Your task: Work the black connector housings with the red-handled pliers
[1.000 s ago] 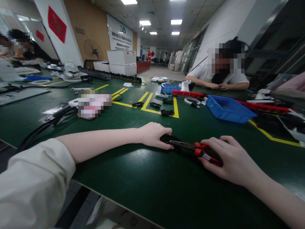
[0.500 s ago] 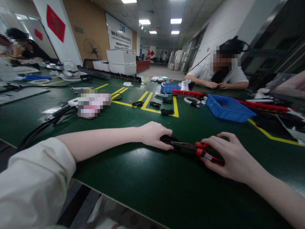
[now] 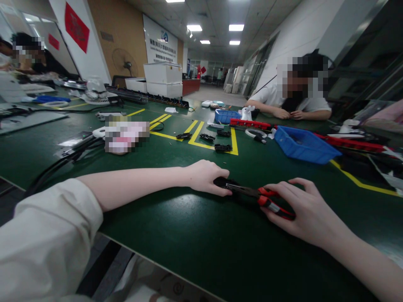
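My left hand is closed around a small black part, mostly hidden by the fingers. In my right hand are long-nosed pliers with red and black handles, their jaws pointing left. The jaw tips meet the black part beside my left thumb; whether they pinch something there is too small to tell. Several similar black parts, one of them a black piece, lie farther back on the green table, around yellow tape lines.
A blue bin stands at the right behind my right hand, and a smaller blue basket farther back. Left lies a pinkish phone-like object with black cables. Across the table sits another person, both hands together on the tabletop.
The camera view has shifted slightly. My hands keep nearly the same pose, with the pliers' jaws still at the black part in my left hand.
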Action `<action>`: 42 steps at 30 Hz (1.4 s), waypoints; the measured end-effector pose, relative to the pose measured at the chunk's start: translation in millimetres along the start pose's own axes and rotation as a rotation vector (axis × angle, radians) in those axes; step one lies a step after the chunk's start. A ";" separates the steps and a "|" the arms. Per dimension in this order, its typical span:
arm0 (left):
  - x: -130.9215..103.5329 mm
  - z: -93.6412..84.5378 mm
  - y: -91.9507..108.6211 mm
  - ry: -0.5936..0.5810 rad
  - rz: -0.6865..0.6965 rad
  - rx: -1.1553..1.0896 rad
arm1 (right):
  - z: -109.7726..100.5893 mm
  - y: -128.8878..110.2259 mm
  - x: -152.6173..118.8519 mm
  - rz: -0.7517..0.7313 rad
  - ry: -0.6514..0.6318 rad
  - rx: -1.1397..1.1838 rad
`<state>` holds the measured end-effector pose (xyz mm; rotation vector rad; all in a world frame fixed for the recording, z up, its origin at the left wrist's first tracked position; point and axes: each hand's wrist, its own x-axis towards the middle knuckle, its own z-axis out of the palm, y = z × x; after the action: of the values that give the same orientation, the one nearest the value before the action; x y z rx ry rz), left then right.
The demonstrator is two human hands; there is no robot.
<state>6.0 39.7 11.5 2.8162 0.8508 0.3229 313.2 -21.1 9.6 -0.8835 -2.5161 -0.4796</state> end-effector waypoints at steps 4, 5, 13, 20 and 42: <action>-0.2 -1.1 0.9 -0.014 -0.005 0.018 | 1.1 2.5 0.8 0.005 -0.077 0.004; -0.3 -1.5 1.3 -0.017 -0.007 0.024 | 1.3 3.4 1.0 0.005 -0.096 0.012; 0.0 0.3 0.5 -0.007 0.020 0.014 | -3.8 7.8 3.5 -0.095 -0.080 -0.042; 0.0 1.4 1.6 0.019 0.047 0.063 | -7.6 5.8 6.4 -0.153 -0.046 -0.116; 1.2 6.1 -3.5 0.083 0.149 -0.033 | -3.9 5.3 9.2 -0.134 -0.043 -0.097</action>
<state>6.7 42.6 5.0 2.8590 0.6455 0.4744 311.3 -14.3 18.5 -0.7704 -2.6219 -0.6371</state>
